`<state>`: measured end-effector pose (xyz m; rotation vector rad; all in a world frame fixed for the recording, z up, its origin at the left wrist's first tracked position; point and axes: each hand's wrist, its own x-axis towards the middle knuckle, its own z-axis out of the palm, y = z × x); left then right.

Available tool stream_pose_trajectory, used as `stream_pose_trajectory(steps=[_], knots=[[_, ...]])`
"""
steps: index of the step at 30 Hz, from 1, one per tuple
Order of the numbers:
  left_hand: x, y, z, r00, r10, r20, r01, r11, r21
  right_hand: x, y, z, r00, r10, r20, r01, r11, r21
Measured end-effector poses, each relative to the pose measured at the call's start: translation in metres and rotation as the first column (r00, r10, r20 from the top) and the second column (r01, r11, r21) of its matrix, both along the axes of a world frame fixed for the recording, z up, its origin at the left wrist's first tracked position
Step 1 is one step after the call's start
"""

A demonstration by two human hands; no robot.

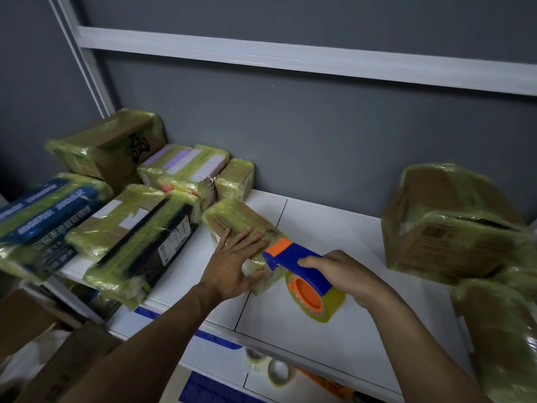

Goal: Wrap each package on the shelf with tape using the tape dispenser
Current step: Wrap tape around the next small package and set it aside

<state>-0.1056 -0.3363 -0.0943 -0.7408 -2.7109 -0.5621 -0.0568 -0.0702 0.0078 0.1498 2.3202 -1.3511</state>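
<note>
Package (247, 237): on shelf (334, 257), long axis running away-left to near-right; left hand (232, 263) flat on its near end, fingers straight; right hand (343, 274) gripping dispenser (296, 266), nose touching package's near-right end.

Head-worn view, steeply down, close over shelf (319, 242)
</note>
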Motion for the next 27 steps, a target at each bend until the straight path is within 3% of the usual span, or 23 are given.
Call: stream_pose_trajectory(steps=[12, 27], knots=[[-0.004, -0.007, 0.004, 0.999, 0.029, -0.037, -0.029, 1.000, -0.009, -0.011, -0.017, -0.004, 0.998, -0.027, -0.050, 0.030, 0.997, 0.065], [-0.016, -0.012, 0.000, 0.999, 0.013, -0.046, -0.011, 0.998, 0.054, 0.020, 0.002, -0.013, 0.999, -0.044, -0.027, 0.043, 0.999, -0.011]])
